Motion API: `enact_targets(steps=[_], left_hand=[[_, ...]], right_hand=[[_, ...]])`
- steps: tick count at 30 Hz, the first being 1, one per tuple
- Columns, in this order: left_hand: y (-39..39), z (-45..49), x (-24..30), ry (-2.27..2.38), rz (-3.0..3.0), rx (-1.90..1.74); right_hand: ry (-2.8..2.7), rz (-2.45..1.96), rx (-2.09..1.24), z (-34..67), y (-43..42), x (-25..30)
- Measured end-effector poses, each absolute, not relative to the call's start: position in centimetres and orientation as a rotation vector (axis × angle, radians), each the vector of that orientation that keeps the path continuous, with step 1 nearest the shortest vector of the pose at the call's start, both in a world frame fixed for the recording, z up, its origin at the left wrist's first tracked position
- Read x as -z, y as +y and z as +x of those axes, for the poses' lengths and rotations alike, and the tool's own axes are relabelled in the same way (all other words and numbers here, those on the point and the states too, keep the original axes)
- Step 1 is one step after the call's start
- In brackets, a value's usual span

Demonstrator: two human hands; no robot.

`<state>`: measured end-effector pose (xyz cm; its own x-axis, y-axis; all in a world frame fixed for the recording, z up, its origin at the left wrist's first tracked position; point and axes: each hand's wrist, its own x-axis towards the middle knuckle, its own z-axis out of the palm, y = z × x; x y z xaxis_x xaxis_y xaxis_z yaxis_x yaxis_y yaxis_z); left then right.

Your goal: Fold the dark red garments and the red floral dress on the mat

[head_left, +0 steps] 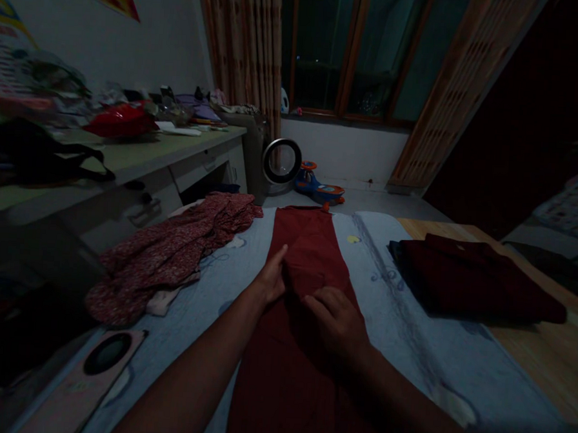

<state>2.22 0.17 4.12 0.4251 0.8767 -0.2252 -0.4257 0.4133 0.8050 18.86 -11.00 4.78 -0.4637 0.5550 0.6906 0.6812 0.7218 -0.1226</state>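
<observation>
Long dark red trousers [290,378] lie lengthwise on a light blue cloth, narrower at the far end. Part of the red fabric is raised in a fold between my two hands. My left hand [272,277] is closed on the left edge of this fold, with the thumb pointing up and away. At the fold's right side, my right hand [338,319] pinches the fabric with curled fingers. To the right, a stack of folded dark maroon clothes [474,278] rests partly on the cloth. A crumpled red patterned garment [175,249] lies to the left.
The blue cloth [379,350] covers part of a wooden surface [553,347]. A pink phone-like object [81,380] lies at the near left. Beyond stand a cluttered desk [176,159], a machine with its round door [282,161] open, and a blue-orange ride-on toy [317,186].
</observation>
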Motion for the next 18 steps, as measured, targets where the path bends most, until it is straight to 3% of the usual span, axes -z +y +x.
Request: enact_targets(steps=[9, 13, 18], left_hand=[[-4.7, 1.6, -3.7, 0.832, 0.803, -1.059], [-6.4, 1.4, -3.3, 0.838, 0.817, -1.101], [-8.0, 0.8, -2.7, 1.008, 0.932, -1.075]], right_hand=[[-2.201, -1.107, -0.069, 19.0, -16.7, -3.1], [-2.051, -1.336, -0.021, 19.1, -17.2, -1.5], [-2.02, -1.511, -0.218, 19.0, -16.6, -0.8]])
